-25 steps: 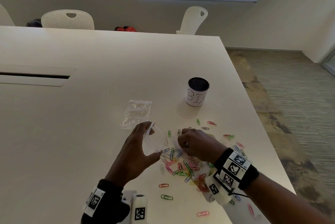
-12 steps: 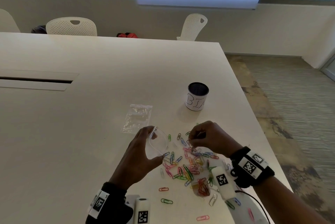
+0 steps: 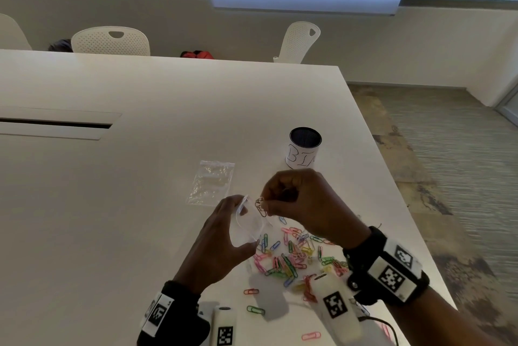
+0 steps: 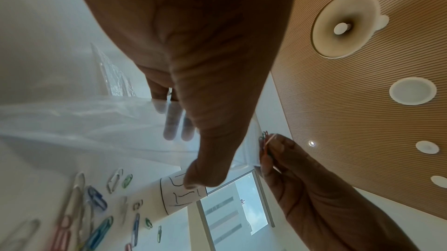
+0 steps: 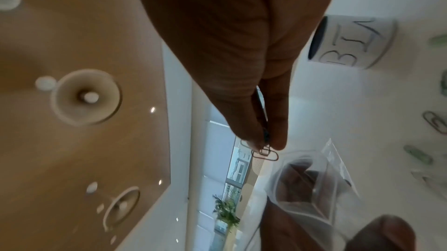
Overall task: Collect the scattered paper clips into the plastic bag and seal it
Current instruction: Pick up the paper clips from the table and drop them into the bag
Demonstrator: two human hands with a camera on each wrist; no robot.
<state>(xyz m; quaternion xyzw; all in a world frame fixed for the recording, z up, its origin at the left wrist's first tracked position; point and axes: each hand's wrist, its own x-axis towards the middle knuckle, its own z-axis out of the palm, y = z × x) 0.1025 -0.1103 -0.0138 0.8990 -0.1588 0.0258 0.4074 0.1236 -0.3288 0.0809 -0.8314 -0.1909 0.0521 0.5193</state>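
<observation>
My left hand (image 3: 224,236) holds a clear plastic bag (image 3: 248,223) above the table, its mouth spread open between thumb and fingers; the bag (image 5: 304,182) gapes in the right wrist view too. My right hand (image 3: 297,202) pinches a small bunch of paper clips (image 3: 260,205) just above the bag's mouth. The held clips (image 5: 264,154) stick out below thumb and fingertip, and the same clips (image 4: 264,141) show in the left wrist view. A pile of coloured paper clips (image 3: 297,258) lies on the white table (image 3: 140,205) under my right wrist.
A second clear bag (image 3: 211,181) lies flat behind my left hand. A round tin labelled BIN (image 3: 304,148) stands behind my right hand. Loose clips (image 3: 255,309) lie near the front edge. The table's right edge (image 3: 392,177) is close, with carpet beyond. Chairs (image 3: 110,41) stand at the far side.
My right hand rose from the pile with a few clips pinched and moved left to the bag's mouth. The left hand kept the bag open, lifting it slightly.
</observation>
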